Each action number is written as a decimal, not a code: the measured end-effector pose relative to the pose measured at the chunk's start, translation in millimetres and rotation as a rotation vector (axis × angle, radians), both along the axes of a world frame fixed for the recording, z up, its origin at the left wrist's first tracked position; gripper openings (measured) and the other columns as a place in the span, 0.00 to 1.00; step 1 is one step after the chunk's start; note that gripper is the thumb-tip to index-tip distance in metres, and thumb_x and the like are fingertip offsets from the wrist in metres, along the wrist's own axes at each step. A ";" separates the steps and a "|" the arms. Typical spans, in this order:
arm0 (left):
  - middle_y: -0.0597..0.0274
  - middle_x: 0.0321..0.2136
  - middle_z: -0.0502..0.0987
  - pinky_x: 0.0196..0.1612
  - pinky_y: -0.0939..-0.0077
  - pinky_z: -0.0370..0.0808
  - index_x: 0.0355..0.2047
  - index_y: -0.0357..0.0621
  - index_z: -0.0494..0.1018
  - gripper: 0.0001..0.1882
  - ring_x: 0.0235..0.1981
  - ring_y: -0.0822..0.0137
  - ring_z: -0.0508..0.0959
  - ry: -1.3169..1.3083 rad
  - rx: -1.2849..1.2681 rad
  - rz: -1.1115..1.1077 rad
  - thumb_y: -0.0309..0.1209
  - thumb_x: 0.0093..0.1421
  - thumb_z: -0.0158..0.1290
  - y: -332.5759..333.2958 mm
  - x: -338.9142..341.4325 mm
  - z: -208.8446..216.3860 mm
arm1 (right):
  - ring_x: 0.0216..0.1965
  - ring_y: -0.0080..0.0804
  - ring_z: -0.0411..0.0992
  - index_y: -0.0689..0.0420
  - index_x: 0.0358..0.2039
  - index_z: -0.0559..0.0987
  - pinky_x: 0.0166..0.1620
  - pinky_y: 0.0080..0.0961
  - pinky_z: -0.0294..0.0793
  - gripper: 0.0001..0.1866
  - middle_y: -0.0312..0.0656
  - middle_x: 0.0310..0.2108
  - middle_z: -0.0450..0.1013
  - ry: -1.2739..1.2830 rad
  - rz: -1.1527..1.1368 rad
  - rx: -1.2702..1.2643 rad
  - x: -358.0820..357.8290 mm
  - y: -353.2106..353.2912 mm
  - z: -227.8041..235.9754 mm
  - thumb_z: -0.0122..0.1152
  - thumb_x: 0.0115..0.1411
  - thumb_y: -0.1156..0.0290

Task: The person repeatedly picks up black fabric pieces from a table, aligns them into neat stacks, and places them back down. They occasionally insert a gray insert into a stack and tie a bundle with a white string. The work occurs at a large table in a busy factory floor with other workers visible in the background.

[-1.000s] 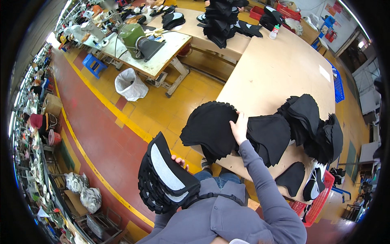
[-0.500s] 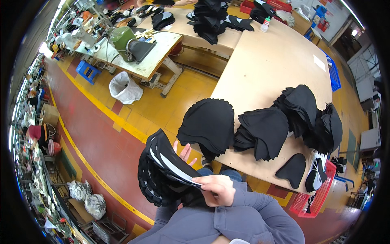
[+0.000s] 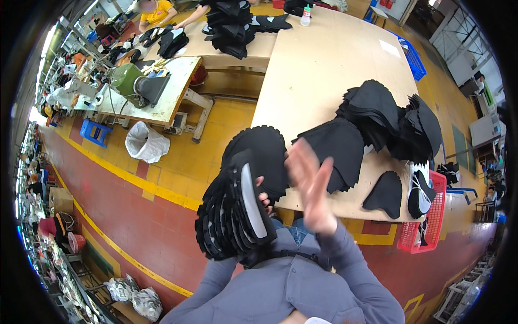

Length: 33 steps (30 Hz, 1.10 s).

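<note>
A thick bundle of black fabric pieces [image 3: 224, 218] with scalloped edges and a white strip along one face is held upright against my body. My left hand [image 3: 263, 197] grips this bundle from behind, with only some fingertips showing past its edge. To the right of it, my right hand [image 3: 311, 183] is raised, blurred by motion, its fingers apart and nothing in them. It is in front of a pile of black pieces [image 3: 335, 150] on the table. Another black scalloped stack [image 3: 259, 154] stands at the table's left edge, partly behind the held bundle.
The long tan table [image 3: 302, 92] also bears more black stacks [image 3: 372, 108] and a single black piece [image 3: 383, 194]. A red basket [image 3: 438, 216] stands beyond its right edge. Leftward are a green machine [image 3: 127, 81] and a white bin bag [image 3: 147, 141]. A person in yellow [image 3: 157, 15] works behind.
My right hand has let go of the bundle's white-edged face and moved up and right, opening. The bundle has turned more upright in my left hand. The view has shifted right.
</note>
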<state>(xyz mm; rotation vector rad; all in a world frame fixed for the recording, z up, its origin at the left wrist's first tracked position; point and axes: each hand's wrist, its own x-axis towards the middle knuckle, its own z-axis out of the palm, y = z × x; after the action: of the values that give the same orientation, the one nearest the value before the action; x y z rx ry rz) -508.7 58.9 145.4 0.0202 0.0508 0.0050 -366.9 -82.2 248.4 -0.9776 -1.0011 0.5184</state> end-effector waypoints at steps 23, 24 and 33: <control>0.55 0.57 0.70 0.63 0.63 0.65 0.62 0.43 0.62 0.28 0.57 0.57 0.70 0.055 0.352 0.018 0.41 0.64 0.50 -200.1 122.5 -45.9 | 0.74 0.42 0.33 0.49 0.72 0.31 0.71 0.45 0.30 0.77 0.46 0.74 0.33 0.394 0.131 -0.182 106.7 -319.2 -62.3 0.72 0.36 0.32; 0.56 0.57 0.70 0.63 0.63 0.64 0.61 0.43 0.63 0.28 0.57 0.58 0.70 0.081 0.407 0.082 0.41 0.64 0.51 -209.2 130.4 -46.4 | 0.74 0.42 0.33 0.48 0.71 0.29 0.71 0.45 0.32 0.80 0.46 0.74 0.33 0.444 0.215 -0.116 95.7 -332.3 -69.7 0.77 0.32 0.35; 0.60 0.52 0.73 0.58 0.67 0.68 0.56 0.40 0.67 0.38 0.53 0.61 0.73 0.470 0.596 0.598 0.15 0.42 0.62 -338.9 159.5 -64.6 | 0.61 0.37 0.63 0.52 0.62 0.66 0.65 0.39 0.57 0.42 0.37 0.60 0.66 1.150 -0.375 0.182 125.2 -351.6 -124.3 0.36 0.62 0.30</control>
<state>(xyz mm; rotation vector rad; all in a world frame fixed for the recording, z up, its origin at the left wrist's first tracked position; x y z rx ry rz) -349.2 -280.0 80.9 0.6022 0.5230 0.6146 -241.7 -433.8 124.1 -0.5214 0.1676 0.5430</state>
